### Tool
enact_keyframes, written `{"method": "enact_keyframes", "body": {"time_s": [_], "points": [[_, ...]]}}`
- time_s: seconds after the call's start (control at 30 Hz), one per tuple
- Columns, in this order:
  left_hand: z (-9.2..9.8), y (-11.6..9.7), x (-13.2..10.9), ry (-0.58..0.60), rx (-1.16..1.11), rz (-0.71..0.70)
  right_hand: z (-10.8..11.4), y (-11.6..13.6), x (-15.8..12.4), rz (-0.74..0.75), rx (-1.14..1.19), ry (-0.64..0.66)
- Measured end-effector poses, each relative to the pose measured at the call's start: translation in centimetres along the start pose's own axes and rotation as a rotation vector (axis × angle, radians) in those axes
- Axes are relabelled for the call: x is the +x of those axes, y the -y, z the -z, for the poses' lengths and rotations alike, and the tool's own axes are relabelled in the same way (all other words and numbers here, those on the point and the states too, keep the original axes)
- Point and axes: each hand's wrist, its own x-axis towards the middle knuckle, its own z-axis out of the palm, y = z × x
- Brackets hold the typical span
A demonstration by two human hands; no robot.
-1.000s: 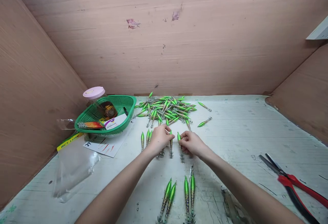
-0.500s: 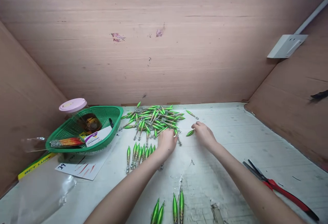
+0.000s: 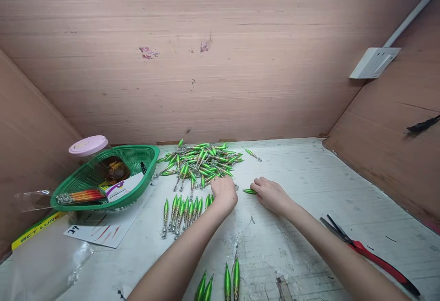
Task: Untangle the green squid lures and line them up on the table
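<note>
A pile of green squid jigs with metal hook crowns lies near the back wall. My left hand is at the pile's near right edge, its fingers curled; what they hold, if anything, is hidden. To the right, my right hand is closed on a single green squid jig, whose pointed end sticks out to the left. A row of squid jigs stands side by side, left of my left forearm, partly covered by it. Several more squid jigs lie at the front edge.
On the left, a green basket holds a jar with a pink lid and orange lures. A plastic bag and marked card lie below it. Red-handled pliers lie at right; one loose jig lies behind my right hand.
My right hand has lowered slightly toward me, and the jig in it has turned to lie flatter. My left hand has shifted little at the pile's edge. The whole view has shifted slightly.
</note>
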Motion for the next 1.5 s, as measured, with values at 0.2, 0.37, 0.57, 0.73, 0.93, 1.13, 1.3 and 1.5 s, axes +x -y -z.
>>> {"method": "enact_keyframes", "body": {"time_s": [0.2,0.37,0.57,0.73,0.93,1.13,1.3,1.5], "points": [[0.2,0.5,0.1,-0.014,-0.056,0.001,0.1,0.6,-0.2,-0.197,0.306,-0.076],[1.2,3.3,0.0,0.049,-0.315,-0.072,0.7,0.6,-0.8,-0.386,0.838,-0.102],[1.6,4.7,-0.4,0.19,-0.629,-0.093,1.1,2.7,-1.1,-0.424,1.315,-0.066],[1.6,5.1,-1.4,0.393,-0.882,-0.168,1.7,3.7,-1.4,-0.467,1.672,-0.022],[0.7,5.5,-2.1,0.366,-1.03,-0.194,1.9,4.1,-1.5,-0.477,1.724,-0.047],[2.2,5.0,-4.8,0.464,-1.266,-0.259,2.8,4.7,-3.0,-0.351,1.791,-0.04],[3.3,5.3,-7.1,0.503,-1.376,-0.296,4.4,5.5,-4.9,-0.265,1.811,-0.02],[3.6,5.6,-8.3,0.558,-1.397,-0.34,5.1,6.4,-5.7,-0.228,1.813,-0.021]]}}
